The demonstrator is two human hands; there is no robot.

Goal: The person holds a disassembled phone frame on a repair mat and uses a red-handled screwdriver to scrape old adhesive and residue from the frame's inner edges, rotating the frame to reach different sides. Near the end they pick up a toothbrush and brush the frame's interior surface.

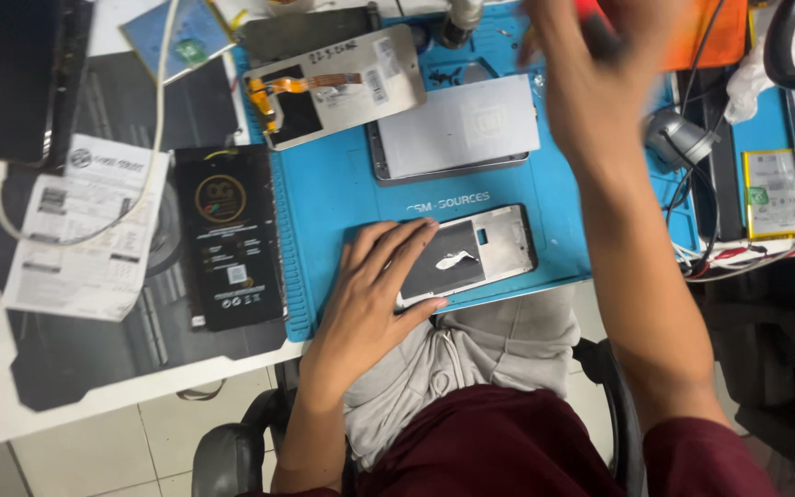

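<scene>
Grey phone frame lies crosswise, left hand pressing near end.

The right hand is showing as a blur, so its fingers are running together. Something red at its fingertips is too smeared to tell what it is. The left hand is lying over the left end of the phone frame and hiding that part. The top edge is cutting off the orange thing and the metal tool. The left edge is cutting off the dark screen. The print on the paper is looking too small to tell.
</scene>
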